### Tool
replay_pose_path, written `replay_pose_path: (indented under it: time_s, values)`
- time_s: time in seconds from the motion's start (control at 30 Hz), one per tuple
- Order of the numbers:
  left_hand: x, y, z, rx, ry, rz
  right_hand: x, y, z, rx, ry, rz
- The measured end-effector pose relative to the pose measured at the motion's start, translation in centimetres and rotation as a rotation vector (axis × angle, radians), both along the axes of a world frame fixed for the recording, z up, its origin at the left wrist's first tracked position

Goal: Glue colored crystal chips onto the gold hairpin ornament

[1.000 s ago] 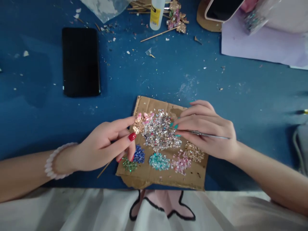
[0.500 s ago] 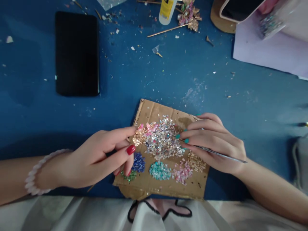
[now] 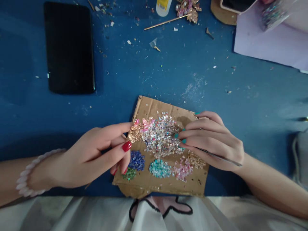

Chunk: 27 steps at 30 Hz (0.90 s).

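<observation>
My left hand point(image 3: 99, 154) pinches a gold and pink leaf-shaped hair ornament point(image 3: 137, 130) between thumb and forefinger, over the left part of a cardboard sheet point(image 3: 168, 186). My right hand point(image 3: 211, 139) is closed around thin metal tweezers point(image 3: 216, 154); their tips are hidden by the fingers. Its fingertips are at the right side of a heap of clear, shiny rhinestones point(image 3: 163, 138). Along the lower cardboard lie smaller piles: blue stones point(image 3: 137, 160), green stones point(image 3: 130, 173), turquoise stones point(image 3: 160, 168), pink stones point(image 3: 183, 169) and gold stones point(image 3: 196, 159).
A black tablet-like slab point(image 3: 69, 48) lies at upper left on the blue table point(image 3: 134, 80). At the top are a glue bottle point(image 3: 163, 7), another gold and pink ornament point(image 3: 189, 11), a phone point(image 3: 237, 4) and lilac paper point(image 3: 255, 41). Small scraps are scattered about.
My left hand has shifted slightly left with the ornament, showing more of the blue and green piles. The right hand stays nearly in place with the tweezers. The view has tilted slightly.
</observation>
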<state>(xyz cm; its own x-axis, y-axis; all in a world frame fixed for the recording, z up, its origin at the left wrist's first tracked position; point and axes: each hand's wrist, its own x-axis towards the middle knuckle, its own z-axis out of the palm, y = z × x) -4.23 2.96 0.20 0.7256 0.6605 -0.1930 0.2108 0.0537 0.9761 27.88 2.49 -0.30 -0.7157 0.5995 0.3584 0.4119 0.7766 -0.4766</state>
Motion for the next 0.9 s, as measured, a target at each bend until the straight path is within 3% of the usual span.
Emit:
replay_pose_path:
  time_s: [0.4, 0.9]
  values:
    - [-0.3, 0.5, 0.0, 0.157, 0.041, -0.047, -1.0, 0.3, -0.4, -0.042, 0.058, -0.022]
    - [0.3, 0.7, 0.5, 0.175, 0.034, -0.016, -1.2, 0.1, -0.2, -0.037, 0.053, -0.036]
